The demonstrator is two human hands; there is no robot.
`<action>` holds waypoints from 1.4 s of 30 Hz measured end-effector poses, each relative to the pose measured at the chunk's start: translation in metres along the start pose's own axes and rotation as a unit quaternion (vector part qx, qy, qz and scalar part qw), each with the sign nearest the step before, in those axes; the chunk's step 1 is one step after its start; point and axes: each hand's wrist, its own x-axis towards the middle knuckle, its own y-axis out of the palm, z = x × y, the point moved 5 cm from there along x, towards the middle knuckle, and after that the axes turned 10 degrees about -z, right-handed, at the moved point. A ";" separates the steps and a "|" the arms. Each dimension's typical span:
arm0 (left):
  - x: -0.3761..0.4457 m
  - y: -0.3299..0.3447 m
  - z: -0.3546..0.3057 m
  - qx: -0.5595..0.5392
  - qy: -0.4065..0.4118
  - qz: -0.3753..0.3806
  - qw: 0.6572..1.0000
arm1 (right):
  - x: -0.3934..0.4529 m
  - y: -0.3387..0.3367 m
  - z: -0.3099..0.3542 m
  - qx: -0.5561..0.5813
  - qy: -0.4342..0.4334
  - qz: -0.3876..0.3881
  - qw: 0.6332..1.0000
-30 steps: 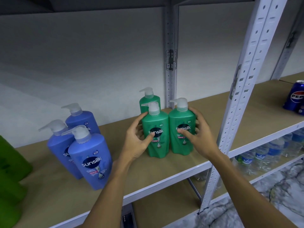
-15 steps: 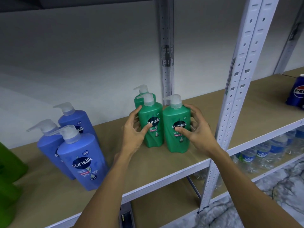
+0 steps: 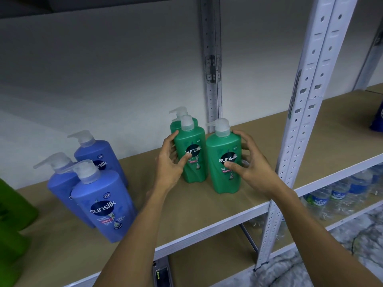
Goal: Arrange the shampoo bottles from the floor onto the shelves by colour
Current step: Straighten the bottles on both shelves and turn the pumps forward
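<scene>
Shampoo bottles [image 3: 224, 160] on tan shelf [image 3: 207, 212]

The green shampoo bottles [image 3: 224, 162] and blue shampoo bottles [image 3: 103, 201] are smooth plastic with a soft sheen, topped by translucent plastic pumps [image 3: 221, 126]. The shelf [image 3: 207, 208] board looks matt, like brown fibreboard. The perforated uprights [image 3: 306, 96] are white-painted metal.

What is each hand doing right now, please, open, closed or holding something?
Left hand: curled around the middle green bottle, thumb on its label.
Right hand: curled around the front green bottle, thumb on its label.
</scene>
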 end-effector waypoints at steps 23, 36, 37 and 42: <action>0.007 -0.015 0.017 0.013 0.006 -0.015 1.000 | 0.000 0.044 0.005 0.091 0.009 0.043 0.995; 0.005 -0.012 0.018 -0.086 -0.087 0.006 0.992 | 0.001 0.051 0.005 0.094 -0.001 0.050 0.994; 0.005 -0.013 0.018 -0.087 -0.091 0.006 0.992 | 0.001 0.052 0.005 0.092 -0.002 0.051 0.994; 0.004 -0.013 0.018 -0.086 -0.103 0.006 0.991 | 0.001 0.053 0.005 0.089 -0.001 0.055 0.995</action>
